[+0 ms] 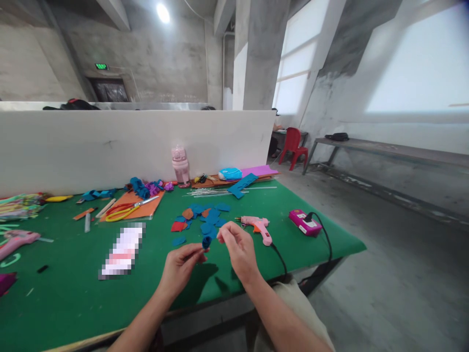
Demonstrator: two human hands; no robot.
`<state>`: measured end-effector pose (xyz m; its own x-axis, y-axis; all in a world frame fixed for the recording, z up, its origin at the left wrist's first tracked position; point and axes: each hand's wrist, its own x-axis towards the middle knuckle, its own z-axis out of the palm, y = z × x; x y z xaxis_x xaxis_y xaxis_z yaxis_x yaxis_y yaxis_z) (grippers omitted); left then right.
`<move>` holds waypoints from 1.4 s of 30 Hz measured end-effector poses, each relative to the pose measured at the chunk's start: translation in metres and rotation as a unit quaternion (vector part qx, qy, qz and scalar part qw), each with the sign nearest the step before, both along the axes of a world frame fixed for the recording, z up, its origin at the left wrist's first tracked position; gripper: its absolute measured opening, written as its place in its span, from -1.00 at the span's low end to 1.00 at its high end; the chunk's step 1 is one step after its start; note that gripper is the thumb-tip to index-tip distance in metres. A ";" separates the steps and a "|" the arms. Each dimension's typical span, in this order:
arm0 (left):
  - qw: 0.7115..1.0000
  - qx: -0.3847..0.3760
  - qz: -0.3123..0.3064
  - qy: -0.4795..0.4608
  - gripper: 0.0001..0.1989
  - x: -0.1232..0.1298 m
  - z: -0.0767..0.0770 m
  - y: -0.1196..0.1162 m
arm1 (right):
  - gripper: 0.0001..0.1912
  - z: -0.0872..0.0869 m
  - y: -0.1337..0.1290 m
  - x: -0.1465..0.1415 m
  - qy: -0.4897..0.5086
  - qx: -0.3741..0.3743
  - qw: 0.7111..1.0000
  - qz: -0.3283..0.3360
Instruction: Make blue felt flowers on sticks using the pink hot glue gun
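My left hand [180,269] pinches a small rolled dark blue piece [206,241] between thumb and fingertips, above the front part of the green table. Just right of it is my right hand [237,247], its fingers curled and pressed together near the rolled piece; what they hold, if anything, is too small to tell. Behind the hands lie several loose blue petal-like pieces [208,218], with a red piece [178,226] and orange-brown ones among them. A pink glue gun [258,225] rests right of the pieces, its nozzle pointing left.
A magenta power box [305,223] with a black cable is on the right. Orange-handled scissors [126,209] lie on an orange sheet at the left. A pink bottle [180,166] stands by the white partition [139,142]. Another pink glue gun [18,241] is at far left.
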<state>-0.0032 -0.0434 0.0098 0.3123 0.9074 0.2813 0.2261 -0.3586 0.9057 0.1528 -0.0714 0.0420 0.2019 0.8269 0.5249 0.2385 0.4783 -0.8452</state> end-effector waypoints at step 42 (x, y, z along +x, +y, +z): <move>0.913 -0.275 -0.048 -0.298 -0.89 0.015 -0.002 -0.007 | -0.76 -0.021 0.006 -0.034 -0.023 -0.077 0.996 -0.028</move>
